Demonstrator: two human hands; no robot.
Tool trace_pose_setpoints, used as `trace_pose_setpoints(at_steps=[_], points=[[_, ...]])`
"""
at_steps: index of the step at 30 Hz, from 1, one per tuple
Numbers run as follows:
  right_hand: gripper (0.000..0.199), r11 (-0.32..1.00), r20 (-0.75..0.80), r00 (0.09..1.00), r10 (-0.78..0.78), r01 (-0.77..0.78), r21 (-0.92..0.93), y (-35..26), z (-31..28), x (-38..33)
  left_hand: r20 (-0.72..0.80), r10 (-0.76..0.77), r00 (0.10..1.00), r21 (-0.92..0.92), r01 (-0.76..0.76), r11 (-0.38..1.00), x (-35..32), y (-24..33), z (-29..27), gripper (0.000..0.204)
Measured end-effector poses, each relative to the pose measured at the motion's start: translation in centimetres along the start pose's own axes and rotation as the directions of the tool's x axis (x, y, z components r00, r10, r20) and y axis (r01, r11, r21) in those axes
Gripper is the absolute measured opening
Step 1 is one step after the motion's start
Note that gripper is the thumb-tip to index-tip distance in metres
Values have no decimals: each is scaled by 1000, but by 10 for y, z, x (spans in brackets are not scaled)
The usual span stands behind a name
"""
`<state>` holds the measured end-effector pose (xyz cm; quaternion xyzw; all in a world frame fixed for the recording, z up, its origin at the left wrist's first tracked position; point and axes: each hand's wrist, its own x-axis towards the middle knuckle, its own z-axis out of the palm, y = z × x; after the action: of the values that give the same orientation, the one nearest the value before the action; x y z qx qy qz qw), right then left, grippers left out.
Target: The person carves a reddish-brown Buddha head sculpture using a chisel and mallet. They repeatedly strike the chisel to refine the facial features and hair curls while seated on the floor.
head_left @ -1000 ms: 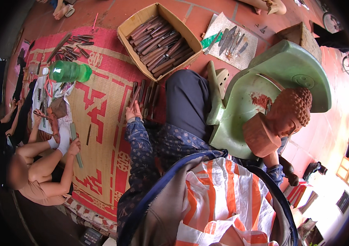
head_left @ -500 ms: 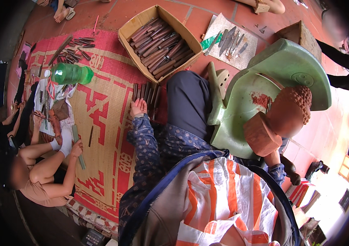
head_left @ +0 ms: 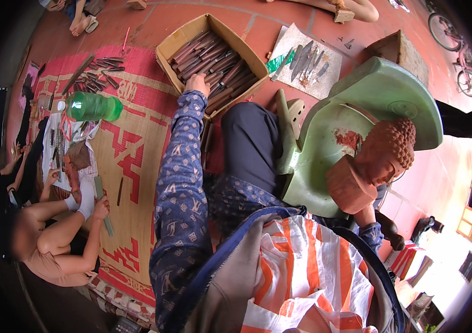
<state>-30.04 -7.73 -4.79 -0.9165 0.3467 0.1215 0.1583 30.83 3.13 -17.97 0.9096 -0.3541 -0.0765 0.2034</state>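
Observation:
My left hand (head_left: 197, 85) reaches over the near-left edge of an open cardboard box (head_left: 168, 62). It is on wood-handled carving tools (head_left: 213, 58) heaped inside, with its bent fingers mostly hidden, so its grip cannot be made out. A reddish-brown carved head with knobbed curls (head_left: 388, 145) tilts over a green plastic chair (head_left: 316, 166). Under its block-shaped base, my right hand (head_left: 364, 215) holds it from the near side; the fingers are largely out of sight behind the base.
Flat blades (head_left: 306, 61) lie on a pale sheet beyond the chair. A green bottle (head_left: 92, 106) and more tools (head_left: 100, 75) are on the red-patterned mat (head_left: 136, 133). At the left, another person (head_left: 58, 244) sits holding a long greenish bar (head_left: 104, 206).
My left hand has moved forward from beside the tools on the mat, where it was open and palm up, to the tools in the box. The right hand still holds the carved head.

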Motion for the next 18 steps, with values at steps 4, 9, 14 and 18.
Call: trace_pose_setpoints(at_steps=[4,9,14,18], points=[[40,981,-36,998,-46,38,-191,2,7,-3,163,-241,957,252,196,948,7,18,13,32],[42,988,-3,1000,-14,13,-156,6,7,-5,258,-329,908,268,260,928,5,28,11,29],[42,980,-14,998,-55,51,-193,2,6,2,200,-163,966,260,108,960,11,-3,7,29],[41,982,11,1000,-28,30,-186,5,9,-5,69,-107,992,-100,113,989,-2,-1,-25,23]])
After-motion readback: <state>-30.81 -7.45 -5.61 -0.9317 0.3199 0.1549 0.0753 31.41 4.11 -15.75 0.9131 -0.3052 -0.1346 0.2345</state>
